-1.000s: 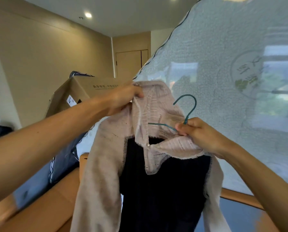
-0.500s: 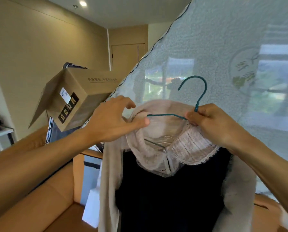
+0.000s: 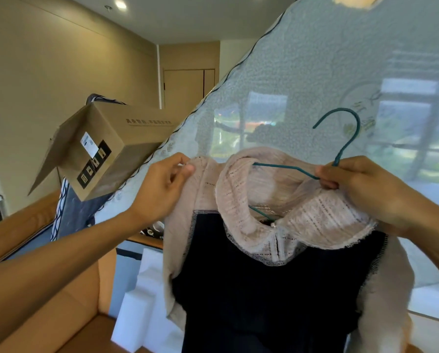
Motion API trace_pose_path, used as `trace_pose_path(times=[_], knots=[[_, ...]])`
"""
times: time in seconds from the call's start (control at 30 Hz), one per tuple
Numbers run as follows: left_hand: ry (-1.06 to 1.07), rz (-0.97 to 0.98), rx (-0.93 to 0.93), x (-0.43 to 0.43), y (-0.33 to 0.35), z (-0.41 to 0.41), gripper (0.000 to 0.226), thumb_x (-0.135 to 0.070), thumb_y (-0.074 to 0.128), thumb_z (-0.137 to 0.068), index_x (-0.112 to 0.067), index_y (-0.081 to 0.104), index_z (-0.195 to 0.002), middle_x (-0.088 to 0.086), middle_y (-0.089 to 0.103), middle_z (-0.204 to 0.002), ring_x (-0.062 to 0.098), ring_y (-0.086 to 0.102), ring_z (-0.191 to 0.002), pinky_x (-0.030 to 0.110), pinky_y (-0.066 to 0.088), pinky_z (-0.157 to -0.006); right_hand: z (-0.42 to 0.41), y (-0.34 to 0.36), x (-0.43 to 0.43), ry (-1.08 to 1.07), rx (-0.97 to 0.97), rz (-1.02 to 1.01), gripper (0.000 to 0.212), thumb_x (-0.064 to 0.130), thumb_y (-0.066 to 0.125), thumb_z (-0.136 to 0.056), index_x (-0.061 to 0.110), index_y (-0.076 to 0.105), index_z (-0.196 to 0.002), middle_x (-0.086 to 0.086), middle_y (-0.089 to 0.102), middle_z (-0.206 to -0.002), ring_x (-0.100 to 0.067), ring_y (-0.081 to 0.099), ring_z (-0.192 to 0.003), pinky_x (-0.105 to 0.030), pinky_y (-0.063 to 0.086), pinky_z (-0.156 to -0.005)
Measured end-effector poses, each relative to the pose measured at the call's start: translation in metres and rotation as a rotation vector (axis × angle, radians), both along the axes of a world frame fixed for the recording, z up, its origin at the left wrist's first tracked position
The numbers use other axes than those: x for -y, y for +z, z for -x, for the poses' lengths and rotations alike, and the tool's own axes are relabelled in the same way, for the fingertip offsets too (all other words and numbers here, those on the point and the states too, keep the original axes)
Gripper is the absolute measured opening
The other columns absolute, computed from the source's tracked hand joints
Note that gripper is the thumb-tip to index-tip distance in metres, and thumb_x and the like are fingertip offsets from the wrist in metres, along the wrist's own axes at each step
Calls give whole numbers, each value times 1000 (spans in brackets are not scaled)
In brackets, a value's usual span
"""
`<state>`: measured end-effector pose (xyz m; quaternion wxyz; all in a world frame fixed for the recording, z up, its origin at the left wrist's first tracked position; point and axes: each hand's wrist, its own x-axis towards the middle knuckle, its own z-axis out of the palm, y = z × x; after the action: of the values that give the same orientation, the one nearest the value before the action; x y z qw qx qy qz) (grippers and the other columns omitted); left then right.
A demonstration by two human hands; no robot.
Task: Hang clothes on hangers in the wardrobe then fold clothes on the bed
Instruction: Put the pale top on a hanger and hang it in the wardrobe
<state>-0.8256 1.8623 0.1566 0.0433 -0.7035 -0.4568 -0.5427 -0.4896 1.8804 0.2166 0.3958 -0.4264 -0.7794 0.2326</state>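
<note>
The left hand (image 3: 162, 184) pinches the shoulder of the beige lace-collared top with a navy front (image 3: 272, 263), pulling it over the teal wire hanger (image 3: 340, 146), which the right hand (image 3: 361, 189) grips at the neck to steady it between them.

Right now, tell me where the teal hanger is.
In the head view, right of centre: the teal hanger sits inside the top's collar, its neck pinched by the right hand.
</note>
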Motion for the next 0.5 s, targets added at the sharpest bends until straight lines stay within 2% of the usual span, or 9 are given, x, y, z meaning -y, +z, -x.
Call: trace_pose_path(times=[0.07,0.13,0.2,0.3,0.37,0.43,0.5], knots=[[44,-65,-54,2,13,2,36,-23,48,-106,-4,54,-77,4,41,-56,4,31,-49,20,24,-48,-13,2,3,66,117,14,48,32,52,-101,20,41,-56,0,25,-52,-16,21,-50,-30,21,-52],[69,-60,-63,2,26,7,34,-20,46,-106,-3,56,-79,1,45,-61,5,37,-54,17,27,-51,-22,3,8,133,312,31,47,42,52,-97,24,43,-54,0,31,-57,-18,29,-55,-33,26,-59],[76,-41,-19,1,38,10,32,-21,44,-107,-7,55,-80,-1,45,-64,4,38,-56,16,28,-52,-21,0,15,159,468,44,42,52,51,-87,26,47,-54,7,34,-56,-14,32,-54,-30,28,-56],[77,4,-56,-1,49,9,36,-19,42,-108,-11,51,-74,-4,41,-64,3,36,-56,16,29,-53,-10,-8,20,228,384,30,41,53,50,-85,27,45,-54,4,32,-58,-15,28,-55,-29,25,-55],[135,156,-186,-3,50,8,40,-16,43,-107,-5,48,-69,-1,43,-63,4,37,-56,18,30,-55,-1,-11,21,235,272,-1,42,51,50,-88,26,45,-55,-1,29,-59,-18,25,-54,-32,23,-54],[148,313,-261,1,51,4,38,-12,44,-106,-5,53,-69,2,53,-66,4,46,-60,23,34,-61,7,-13,23,219,164,-13,46,45,52,-95,23,43,-56,-3,27,-57,-19,23,-54,-32,21,-52],[104,337,-184,14,53,-5,40,-22,41,-108,-6,66,-81,6,67,-80,8,60,-72,14,41,-64,12,-14,22,194,88,-23,49,38,54,-100,21,41,-56,-1,26,-53,-19,22,-50,-30,20,-50]])
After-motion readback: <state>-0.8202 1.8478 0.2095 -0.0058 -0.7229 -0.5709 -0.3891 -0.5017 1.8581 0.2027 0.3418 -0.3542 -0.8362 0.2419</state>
